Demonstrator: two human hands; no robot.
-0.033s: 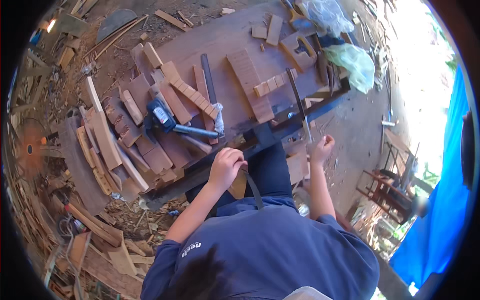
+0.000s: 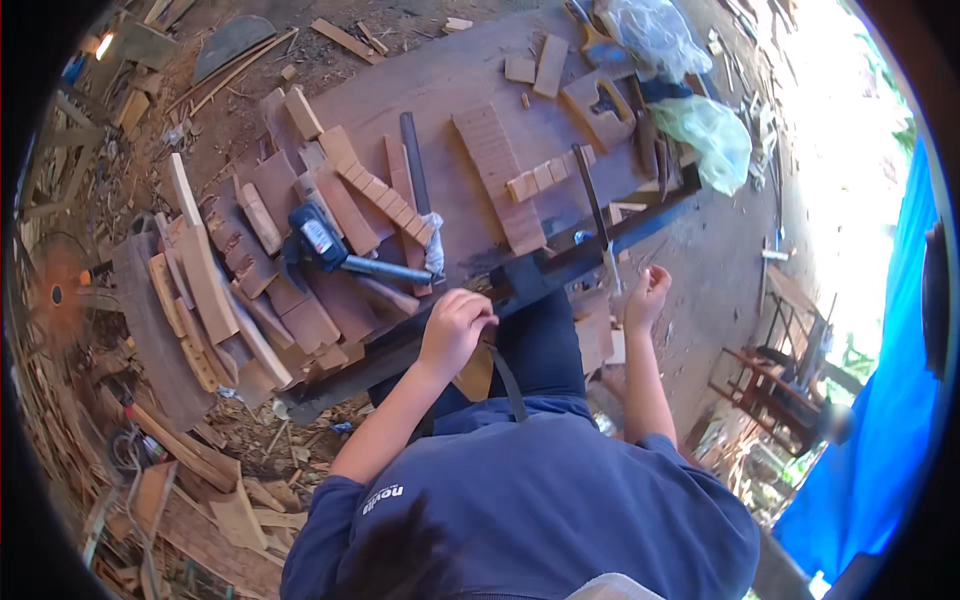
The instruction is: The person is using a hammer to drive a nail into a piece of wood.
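Observation:
My left hand [image 2: 455,330] is in front of the bench's near edge, over my lap, with its fingers curled in a pinch. A dark strap [image 2: 510,385] runs up from my waist toward its fingertips; whether they grip it I cannot make out. My right hand [image 2: 648,298] is raised beyond the bench edge, fingers bent together, and what they hold, if anything, is hidden. Just left of it, a long narrow dark metal tool [image 2: 594,200] with a pale end lies across the edge. A blue-and-black power tool [image 2: 318,238] rests left of centre on wood pieces.
Brown wooden blocks [image 2: 210,290] crowd the bench's left side. A grooved board [image 2: 497,175], a notched strip [image 2: 385,198] and a handsaw handle [image 2: 603,112] lie on the bench [image 2: 450,90]. Plastic bags [image 2: 705,140] sit at the far right. Scrap wood [image 2: 190,450] covers the lower-left ground.
The view has shifted slightly, so the bench things sit a little differently in the picture. Both hands keep nearly the same pose.

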